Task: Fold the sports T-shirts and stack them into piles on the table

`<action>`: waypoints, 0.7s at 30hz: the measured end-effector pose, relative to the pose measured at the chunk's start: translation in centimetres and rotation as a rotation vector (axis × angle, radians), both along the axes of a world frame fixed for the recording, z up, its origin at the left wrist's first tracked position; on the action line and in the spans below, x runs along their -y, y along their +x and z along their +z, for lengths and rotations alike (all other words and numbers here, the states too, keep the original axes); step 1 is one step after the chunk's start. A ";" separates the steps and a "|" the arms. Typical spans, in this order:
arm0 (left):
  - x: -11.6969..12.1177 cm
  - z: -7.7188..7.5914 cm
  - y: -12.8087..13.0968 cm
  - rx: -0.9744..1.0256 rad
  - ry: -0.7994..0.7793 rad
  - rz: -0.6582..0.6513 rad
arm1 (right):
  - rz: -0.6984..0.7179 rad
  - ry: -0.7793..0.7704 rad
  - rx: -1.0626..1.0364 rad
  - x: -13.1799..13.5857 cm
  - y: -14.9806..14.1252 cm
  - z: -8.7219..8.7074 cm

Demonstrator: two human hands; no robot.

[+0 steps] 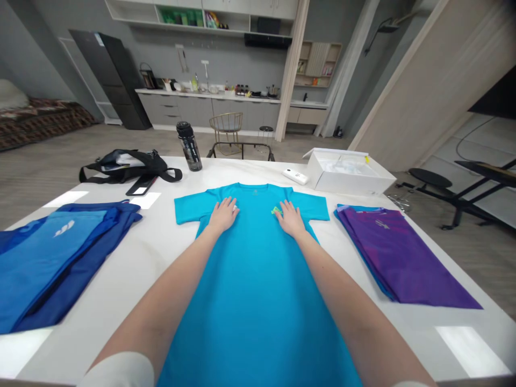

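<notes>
A bright blue T-shirt (250, 269) lies spread out on the white table, its collar at the far end and its short sleeves stretched to both sides. My left hand (223, 215) rests flat on the left chest of the shirt, below the shoulder, with fingers spread. Opposite it, my right hand (291, 219) lies flat on the right chest, fingers apart, partly over a small green print. The shirt's lower hem is out of view. Neither hand holds anything.
Blue folded garments (60, 242) lie left; a folded purple shirt (399, 258) tops a stack right. Along the table's back are a black bag (133, 164), phone (141, 184), dark bottle (188, 148), white remote-like object (295, 176) and open white box (346, 180). A chair (242, 150) stands beyond.
</notes>
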State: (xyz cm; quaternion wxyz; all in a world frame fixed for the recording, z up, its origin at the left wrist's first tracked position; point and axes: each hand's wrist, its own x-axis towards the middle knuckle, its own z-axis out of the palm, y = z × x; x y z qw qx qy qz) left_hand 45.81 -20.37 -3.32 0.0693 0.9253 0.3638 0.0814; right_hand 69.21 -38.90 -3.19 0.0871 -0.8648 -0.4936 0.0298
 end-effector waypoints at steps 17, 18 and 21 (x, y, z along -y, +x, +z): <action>-7.8 -0.2 -1.0 0.027 -0.134 0.234 | -0.247 0.033 -0.107 -1.1 10.0 0.2; -9.1 -0.4 -1.6 -0.006 -0.155 0.239 | -0.247 -0.011 -0.122 -0.9 11.3 0.1; -11.8 -1.2 -3.8 -0.104 -0.134 0.223 | -0.233 -0.102 -0.102 -0.4 13.5 -0.8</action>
